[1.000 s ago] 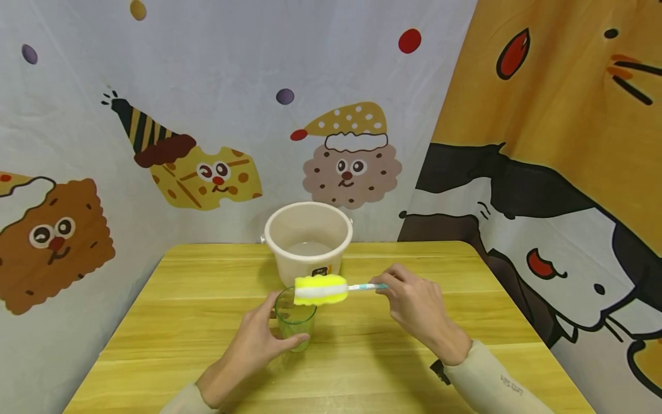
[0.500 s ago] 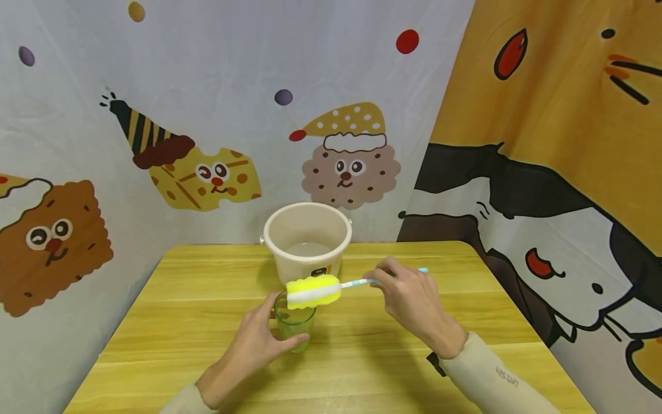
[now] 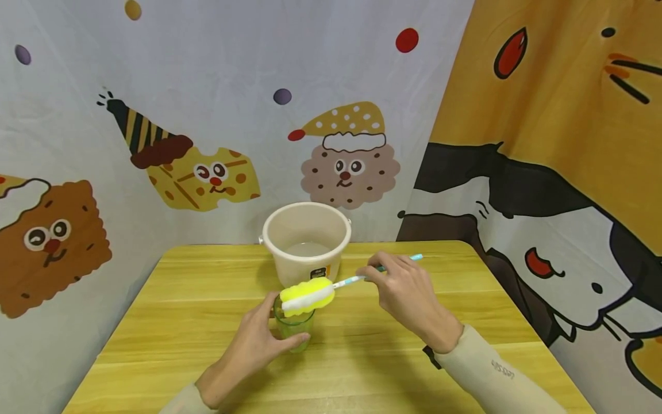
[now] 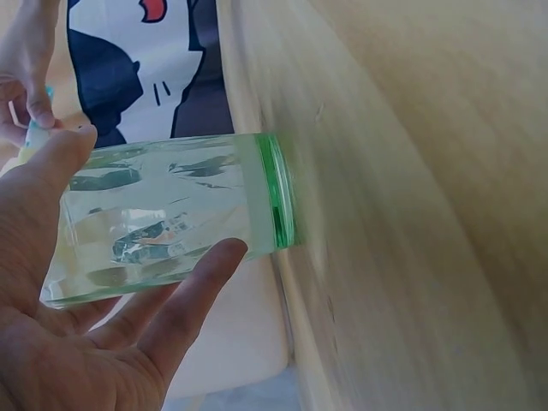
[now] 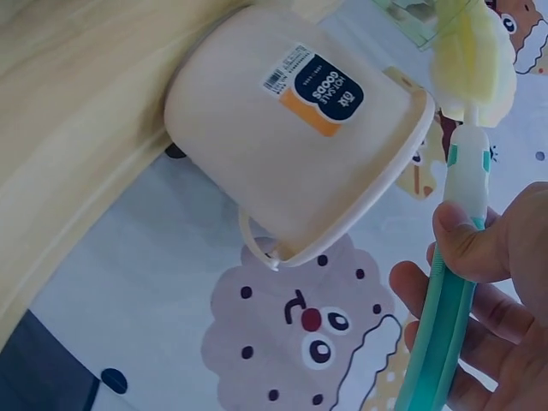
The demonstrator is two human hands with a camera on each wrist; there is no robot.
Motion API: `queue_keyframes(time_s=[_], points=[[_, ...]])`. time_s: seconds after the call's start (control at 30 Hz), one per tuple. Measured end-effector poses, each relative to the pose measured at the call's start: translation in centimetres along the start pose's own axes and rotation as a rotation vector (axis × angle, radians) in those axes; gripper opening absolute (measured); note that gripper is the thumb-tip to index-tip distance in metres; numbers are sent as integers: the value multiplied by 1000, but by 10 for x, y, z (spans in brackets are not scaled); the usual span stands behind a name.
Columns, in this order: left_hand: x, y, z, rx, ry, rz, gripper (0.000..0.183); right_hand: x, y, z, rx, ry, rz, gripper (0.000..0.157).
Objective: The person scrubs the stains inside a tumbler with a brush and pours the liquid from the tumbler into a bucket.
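A green-tinted clear glass stands upright on the table, and my left hand grips it round the side. In the left wrist view, the thumb and fingers lie along the glass wall, whose base touches the wood. My right hand holds a sponge cup brush by its teal and white handle. The brush's yellow and white sponge head tilts down to the left, over the mouth of the glass. Whether the sponge touches the rim I cannot tell.
Behind the glass, a cream bucket with a label stands on the wooden table. A cartoon-printed curtain hangs behind the table and along its sides.
My right hand has moved left and slightly up, tilting the brush so its sponge head drops left over the glass. My left hand and the glass stay in place.
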State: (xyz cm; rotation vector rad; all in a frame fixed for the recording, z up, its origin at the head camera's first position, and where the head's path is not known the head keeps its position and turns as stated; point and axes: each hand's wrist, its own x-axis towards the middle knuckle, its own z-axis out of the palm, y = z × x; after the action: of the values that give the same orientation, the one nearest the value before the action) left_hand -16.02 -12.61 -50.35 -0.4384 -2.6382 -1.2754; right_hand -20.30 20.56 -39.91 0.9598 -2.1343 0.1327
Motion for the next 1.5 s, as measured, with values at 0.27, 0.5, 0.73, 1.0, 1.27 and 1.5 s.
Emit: queue_keyframes(time_s=[0.27,0.5,0.73,1.0,1.27,1.5], points=[[0,-1,0,8,2,10,92,17,-3,-6,-39,-4,-79,45],[1,-1,-1,-3,-6,-2,94,32,-8,-11,-91,5,-151,44],[1,-1,-2,-9,-16,22,93,49,-15,-19,-141,9,-232,28],[1,2,-3,-10,-23,-7,93,69,-24,-24,-279,-48,-340,17],[1,0,-4,-11,-19,-8,92,87,-35,-20,-387,-5,-467,11],[1,-1,-4,-22,-29,8,91,92,-45,-16,-422,-12,-534,17]])
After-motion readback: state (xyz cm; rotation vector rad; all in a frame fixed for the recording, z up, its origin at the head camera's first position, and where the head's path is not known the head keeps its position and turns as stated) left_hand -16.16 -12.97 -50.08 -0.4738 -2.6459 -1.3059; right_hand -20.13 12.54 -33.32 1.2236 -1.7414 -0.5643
